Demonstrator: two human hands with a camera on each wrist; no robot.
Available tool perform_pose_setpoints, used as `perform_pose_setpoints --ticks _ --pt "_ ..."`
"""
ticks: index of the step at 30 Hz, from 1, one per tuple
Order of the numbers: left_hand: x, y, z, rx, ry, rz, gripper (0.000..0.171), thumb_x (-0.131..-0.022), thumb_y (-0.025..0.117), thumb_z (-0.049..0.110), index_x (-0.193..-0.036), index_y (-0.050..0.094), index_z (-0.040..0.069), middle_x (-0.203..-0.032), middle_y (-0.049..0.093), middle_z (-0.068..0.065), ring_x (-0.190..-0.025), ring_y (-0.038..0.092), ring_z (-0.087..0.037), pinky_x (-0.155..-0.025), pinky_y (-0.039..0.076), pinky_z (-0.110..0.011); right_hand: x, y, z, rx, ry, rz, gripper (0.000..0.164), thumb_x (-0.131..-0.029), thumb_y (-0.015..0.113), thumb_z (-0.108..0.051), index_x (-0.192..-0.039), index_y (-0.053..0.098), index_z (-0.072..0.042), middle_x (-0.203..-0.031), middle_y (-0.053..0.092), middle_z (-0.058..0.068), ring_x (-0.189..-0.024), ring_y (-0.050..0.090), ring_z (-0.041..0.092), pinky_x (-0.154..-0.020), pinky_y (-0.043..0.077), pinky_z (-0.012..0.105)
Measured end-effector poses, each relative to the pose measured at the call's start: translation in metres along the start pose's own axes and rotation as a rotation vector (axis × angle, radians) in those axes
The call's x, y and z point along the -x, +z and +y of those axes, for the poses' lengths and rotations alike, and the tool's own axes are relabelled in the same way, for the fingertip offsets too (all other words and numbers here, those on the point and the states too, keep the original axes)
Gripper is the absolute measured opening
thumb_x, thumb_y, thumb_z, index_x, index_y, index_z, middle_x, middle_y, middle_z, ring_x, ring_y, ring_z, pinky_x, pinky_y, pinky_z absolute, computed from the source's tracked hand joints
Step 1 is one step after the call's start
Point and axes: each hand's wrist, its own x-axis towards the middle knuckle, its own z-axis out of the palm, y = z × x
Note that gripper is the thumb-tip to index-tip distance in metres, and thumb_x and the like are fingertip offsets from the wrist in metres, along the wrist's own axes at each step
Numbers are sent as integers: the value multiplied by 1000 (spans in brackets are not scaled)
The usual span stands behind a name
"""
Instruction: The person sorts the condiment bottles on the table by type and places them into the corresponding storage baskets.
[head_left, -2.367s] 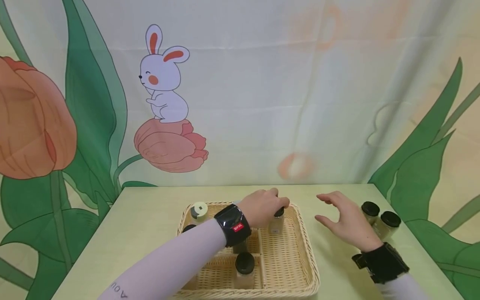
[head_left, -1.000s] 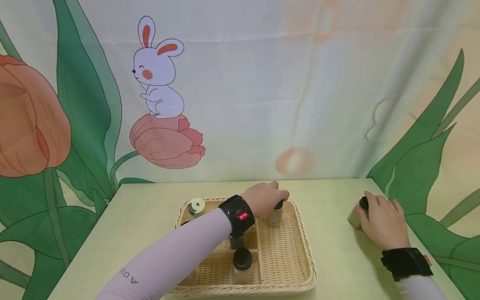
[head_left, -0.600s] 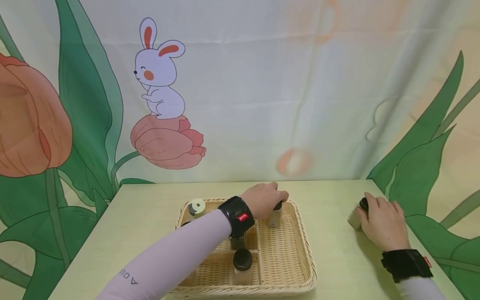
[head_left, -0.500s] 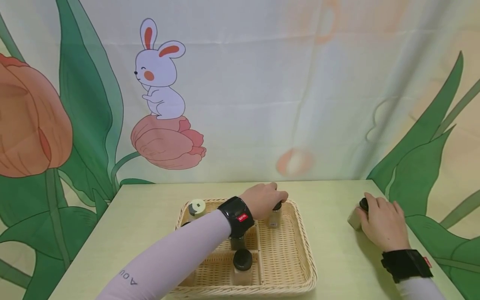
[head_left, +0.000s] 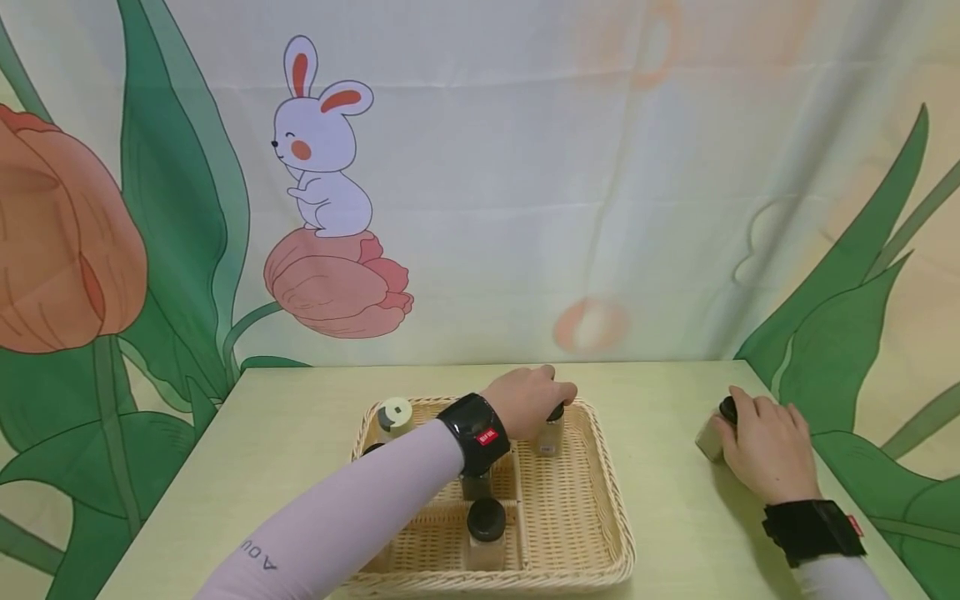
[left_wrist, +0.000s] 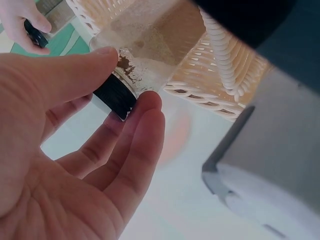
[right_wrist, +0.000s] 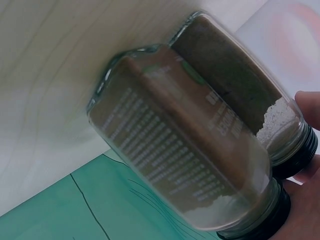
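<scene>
My left hand (head_left: 525,404) pinches the black lid of a square glass spice jar (head_left: 550,437), which stands upright in the right compartment of the wicker basket (head_left: 626,567). In the left wrist view, thumb and fingers close round that lid (left_wrist: 115,96), with pale powder inside the jar. On the table at the right, my right hand (head_left: 771,450) grips the black lid of another spice jar (head_left: 708,437). Two jars show side by side in the right wrist view: a dark-filled jar (right_wrist: 220,65) with fingers at its lid, and a brown-filled, printed jar (right_wrist: 175,140) beside it.
Several more jars stand in the basket's left compartments, among them a black-lidded jar (head_left: 486,542) at the front and one with a cream top (head_left: 394,414) at the back. My left forearm (head_left: 352,508) crosses over the basket. A printed curtain (head_left: 487,208) hangs behind the table (head_left: 247,450).
My right hand has moved from beside the basket to the jars at the right and now grips one by its lid. My left hand stays on its jar; the last half second shows almost no motion.
</scene>
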Motion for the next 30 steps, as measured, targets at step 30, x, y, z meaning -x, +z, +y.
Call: perform_pose_setpoints --ticks 30 --pt "7 -5 2 -5 0 10 36 -96 72 12 -129 68 23 -113 68 -3 -89 68 -15 -78 58 -26 -1 -7 -4 -20 7 -56 54 -87 79 -14 -131 57 9 -104 63 39 -101 57 59 -103 32 76"
